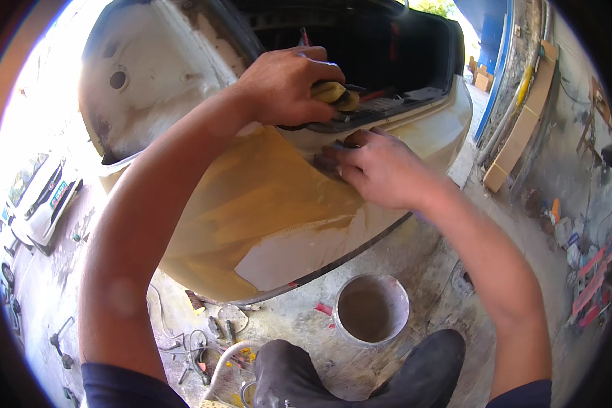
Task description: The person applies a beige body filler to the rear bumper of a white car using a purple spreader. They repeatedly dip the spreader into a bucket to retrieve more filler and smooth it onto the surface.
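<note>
A car's rear bumper (296, 224), with yellowish filler patches over pale paint, spans the middle below an open trunk (387, 47). My left hand (292, 88) is above the bumper's upper edge, fingers curled round a yellow sponge (340, 95). Lower and to the right, my right hand (374, 166) presses a dark pad (328, 163) on the panel, near where the filler meets a lighter surface. The pad is partly hidden by my fingers, so its kind is unclear.
A bucket (370, 309) of murky liquid stands below the bumper, near my knees. Tools and hoses (197, 353) lie on the floor at lower left. A white car (41, 200) is outside on the left. Long cardboard (517, 136) leans on the right wall, with clutter beneath.
</note>
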The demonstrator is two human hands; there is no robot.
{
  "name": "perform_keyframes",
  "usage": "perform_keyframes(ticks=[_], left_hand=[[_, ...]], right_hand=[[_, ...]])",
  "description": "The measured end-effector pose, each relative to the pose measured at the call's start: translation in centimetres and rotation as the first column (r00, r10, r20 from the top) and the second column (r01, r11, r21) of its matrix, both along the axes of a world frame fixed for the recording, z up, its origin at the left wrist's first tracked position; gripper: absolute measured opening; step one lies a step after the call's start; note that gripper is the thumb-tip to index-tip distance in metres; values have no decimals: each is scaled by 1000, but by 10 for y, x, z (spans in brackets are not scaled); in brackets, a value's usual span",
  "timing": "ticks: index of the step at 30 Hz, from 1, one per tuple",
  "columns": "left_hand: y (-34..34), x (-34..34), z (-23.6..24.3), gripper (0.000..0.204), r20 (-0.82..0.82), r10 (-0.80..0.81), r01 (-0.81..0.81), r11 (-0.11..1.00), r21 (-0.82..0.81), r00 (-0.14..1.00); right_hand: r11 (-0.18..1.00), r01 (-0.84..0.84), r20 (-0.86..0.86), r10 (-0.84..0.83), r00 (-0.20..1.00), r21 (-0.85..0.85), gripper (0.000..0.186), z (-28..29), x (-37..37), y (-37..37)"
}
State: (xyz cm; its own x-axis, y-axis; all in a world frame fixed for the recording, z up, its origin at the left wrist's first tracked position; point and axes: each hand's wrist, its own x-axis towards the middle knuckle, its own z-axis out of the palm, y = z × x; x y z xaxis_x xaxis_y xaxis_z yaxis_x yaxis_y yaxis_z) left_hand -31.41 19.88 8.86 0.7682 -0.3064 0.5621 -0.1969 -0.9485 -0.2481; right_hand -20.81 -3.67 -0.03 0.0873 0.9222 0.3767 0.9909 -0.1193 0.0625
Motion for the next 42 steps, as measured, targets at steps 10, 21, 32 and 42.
perform_keyframes(ticks=[10,21,32,42], left_hand=[[-7,-2,3,62,-12,-1,0,1000,-18,1000],[-5,-2,1,60,-4,-6,5,1000,-26,1000],[-7,-5,3,59,-22,9,-11,997,-71,1000],[-4,-1,5,61,8,-26,26,998,-56,1000]], right_hand=[[998,62,-40,-63,997,-10,43,-2,5,5],[999,1,-94,4,996,53,39,-7,8,3],[995,-43,-175,58,983,90,40,-8,-5,3],[990,-22,-144,42,989,140,39,-9,-5,9]])
